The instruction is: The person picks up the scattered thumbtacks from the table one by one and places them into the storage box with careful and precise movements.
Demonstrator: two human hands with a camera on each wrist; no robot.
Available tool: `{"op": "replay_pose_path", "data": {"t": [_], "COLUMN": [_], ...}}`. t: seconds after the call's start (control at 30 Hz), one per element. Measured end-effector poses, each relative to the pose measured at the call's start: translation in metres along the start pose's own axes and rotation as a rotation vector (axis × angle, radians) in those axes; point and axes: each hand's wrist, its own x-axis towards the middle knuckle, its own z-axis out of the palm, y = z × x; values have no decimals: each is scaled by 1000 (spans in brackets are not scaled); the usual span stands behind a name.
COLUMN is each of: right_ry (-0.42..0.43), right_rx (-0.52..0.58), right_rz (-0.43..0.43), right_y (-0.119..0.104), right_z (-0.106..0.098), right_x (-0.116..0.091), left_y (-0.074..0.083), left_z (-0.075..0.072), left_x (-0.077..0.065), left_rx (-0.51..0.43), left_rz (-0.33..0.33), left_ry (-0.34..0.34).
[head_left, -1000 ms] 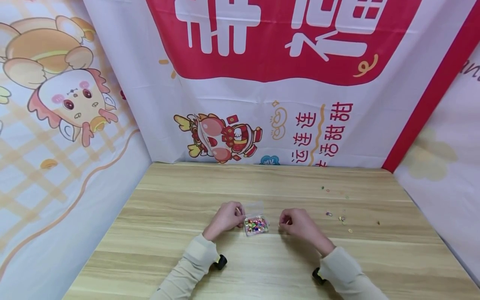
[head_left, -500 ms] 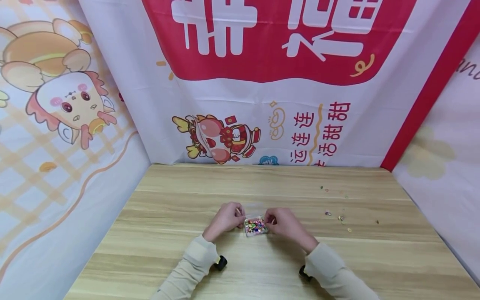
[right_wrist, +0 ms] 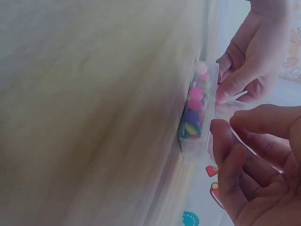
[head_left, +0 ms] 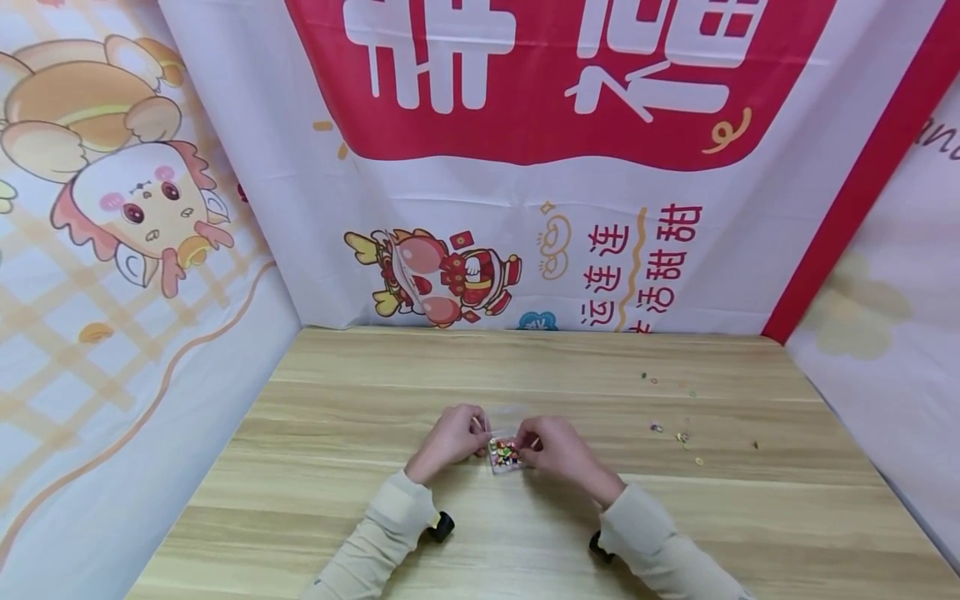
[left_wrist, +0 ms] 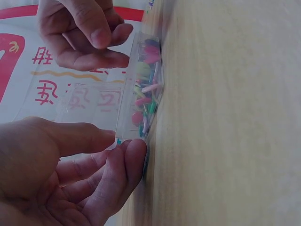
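Note:
A small clear plastic box (head_left: pixel 506 456) rests on the table, its transparent lid (left_wrist: pixel 89 101) folded back. Inside lie coloured round-headed thumbtacks (left_wrist: pixel 146 89), mostly pink, green and white. My left hand (head_left: pixel 456 432) pinches the left edge of the box by the hinge, between thumb and fingers. Just above its right side hovers my right hand (head_left: pixel 557 446); in the left wrist view its thumb and fingertips stand apart over the opening, with nothing visible between them. The right wrist view shows the same fingertips (right_wrist: pixel 221 129) close to the box's rim.
Several small coloured pieces lie scattered on the wooden table (head_left: pixel 360 375) to the right, among them a yellow one (head_left: pixel 699 461) and a purple-white one (head_left: pixel 657 427). A printed cloth (head_left: pixel 480 192) hangs along the back edge, with more cloth at both sides.
My right hand has moved left from beside the box to over its right part, where it now covers some of the thumbtacks. The left hand and the box stay in place.

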Motion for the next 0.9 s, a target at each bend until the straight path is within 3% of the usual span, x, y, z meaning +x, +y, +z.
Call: {"op": "replay_pose_path", "data": {"t": [0.17, 0.43, 0.9], "right_ry": [15, 26, 81], "right_rx": [14, -33, -70], "right_rz": [48, 243, 317], "right_y": [5, 16, 38], "right_z": [-8, -25, -57], "right_x": [-12, -33, -67], "left_y": [0, -1, 0], "left_z": [1, 2, 1], "left_x": [-1, 1, -1], "left_rx": [-6, 4, 13], "left_rz": [-8, -3, -11], "left_ry": [-1, 5, 4]}}
